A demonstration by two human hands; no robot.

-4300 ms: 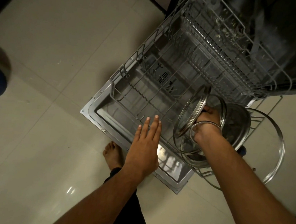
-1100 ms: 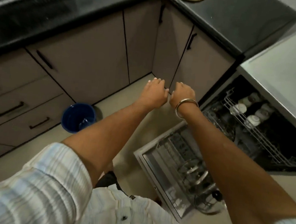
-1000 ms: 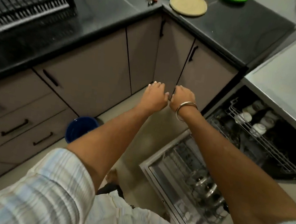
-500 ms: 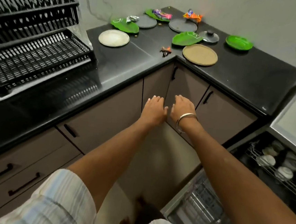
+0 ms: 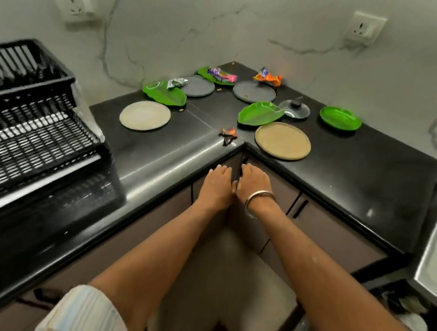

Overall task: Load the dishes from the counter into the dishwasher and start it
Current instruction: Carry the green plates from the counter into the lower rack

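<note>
Both arms reach forward toward the inner corner of an L-shaped black counter (image 5: 159, 157), the left hand (image 5: 216, 185) and right hand (image 5: 254, 182) side by side just below the counter's edge, in front of the grey-brown cabinet doors (image 5: 331, 229). Each hand shows its back to the camera with fingers relaxed and only loosely bent, and neither one holds anything; a metal bangle (image 5: 258, 202) circles the right wrist. The dishes lie well beyond the hands on the countertop — a tan round plate (image 5: 283, 141) nearest the corner, a pale round plate (image 5: 144, 115) to the left, two dark grey round plates (image 5: 198, 85) (image 5: 253, 92) farther back, three leaf-shaped green plates (image 5: 165, 96) (image 5: 259, 113) (image 5: 215, 75), a round green plate (image 5: 340, 119) off to the right, and a small glass lid with a black knob (image 5: 295, 109) between the green ones. Crumpled snack wrappers (image 5: 267, 78) rest on or beside several of the rear plates, and another scrap (image 5: 228, 134) lies right at the corner. A black two-tier dish rack (image 5: 29, 125) stands on the counter's left run. At the lower right edge the open dishwasher (image 5: 411, 314) shows a strip of its upper rack with pale cups — blurred. Two wall sockets (image 5: 74, 2) (image 5: 365, 27) sit on the marbled backsplash.
</note>
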